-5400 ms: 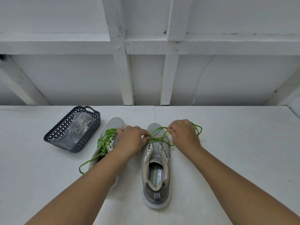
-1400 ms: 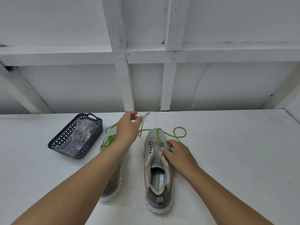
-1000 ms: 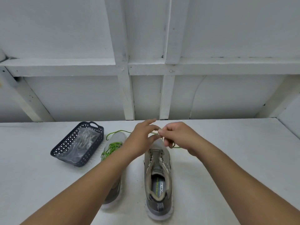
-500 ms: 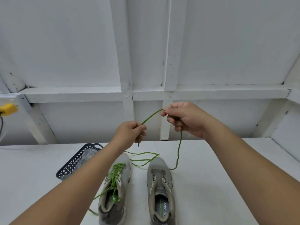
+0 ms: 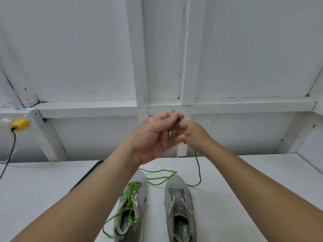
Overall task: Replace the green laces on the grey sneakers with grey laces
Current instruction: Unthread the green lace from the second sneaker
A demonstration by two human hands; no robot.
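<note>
The freed green lace (image 5: 172,130) is pinched between both hands, left hand (image 5: 155,137) and right hand (image 5: 194,135), raised together, apparently for gathering. Its slack is trailed down past the unlaced right sneaker (image 5: 180,206); the left sneaker (image 5: 130,208) is seen green-laced.
</note>
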